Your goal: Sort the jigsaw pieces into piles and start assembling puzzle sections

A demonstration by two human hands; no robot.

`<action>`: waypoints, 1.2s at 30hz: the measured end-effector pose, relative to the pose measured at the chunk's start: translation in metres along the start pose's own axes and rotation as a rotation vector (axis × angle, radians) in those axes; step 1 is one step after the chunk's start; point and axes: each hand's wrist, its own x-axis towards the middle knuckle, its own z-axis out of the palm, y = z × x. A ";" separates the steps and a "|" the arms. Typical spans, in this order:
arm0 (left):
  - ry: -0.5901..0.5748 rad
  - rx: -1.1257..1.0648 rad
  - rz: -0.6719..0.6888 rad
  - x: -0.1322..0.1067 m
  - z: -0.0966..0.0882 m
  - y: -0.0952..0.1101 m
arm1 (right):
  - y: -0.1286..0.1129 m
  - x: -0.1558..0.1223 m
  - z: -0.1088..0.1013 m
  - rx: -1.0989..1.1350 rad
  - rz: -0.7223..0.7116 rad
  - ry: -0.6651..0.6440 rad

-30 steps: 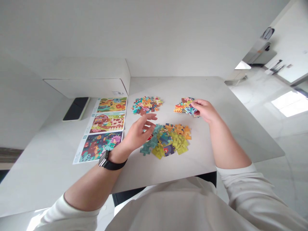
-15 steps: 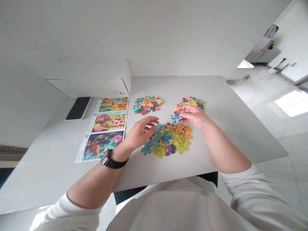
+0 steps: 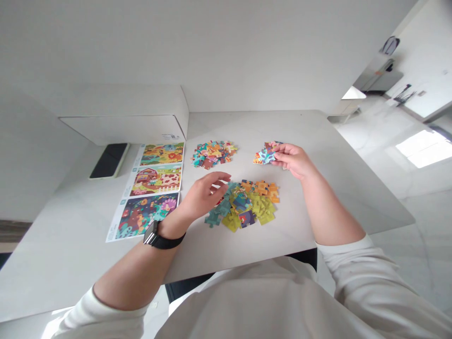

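Note:
My right hand (image 3: 294,161) pinches a light-blue jigsaw piece (image 3: 269,156) between thumb and fingers, over the right-hand pile of puzzle pieces (image 3: 256,160). That pile is mostly hidden by the hand. At the left edge of the front pile (image 3: 266,211), my left hand (image 3: 206,194) hovers with curved fingers, thumb and forefinger apart, holding nothing that I can see. Teal, lime-green and orange pieces make up this front pile, with a few patterned ones on top. Farther back lies a multicoloured pile (image 3: 214,151).
On the left lies a sheet with three printed pictures (image 3: 155,181), partly under my left wrist. Beside it rests a phone (image 3: 109,160). A white box (image 3: 122,128) stands behind them against the wall, on the pale table (image 3: 339,188).
My right hand has moved away from me with the blue jigsaw piece, from behind the front pile to the right-hand pile. My left hand has hardly moved. The view has shifted slightly.

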 end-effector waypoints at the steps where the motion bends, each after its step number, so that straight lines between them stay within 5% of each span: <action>1: 0.000 0.004 0.010 0.000 0.000 -0.001 | 0.000 0.003 -0.005 -0.009 -0.002 0.037; 9: 0.004 0.020 0.052 0.002 0.000 -0.006 | -0.002 0.014 -0.039 -0.084 0.031 0.229; 21: -0.013 0.028 0.050 0.003 0.000 -0.006 | 0.005 0.023 -0.050 -0.275 0.058 0.362; 36: -0.019 0.059 0.062 0.001 0.000 -0.004 | 0.021 0.031 -0.056 -0.568 0.010 0.350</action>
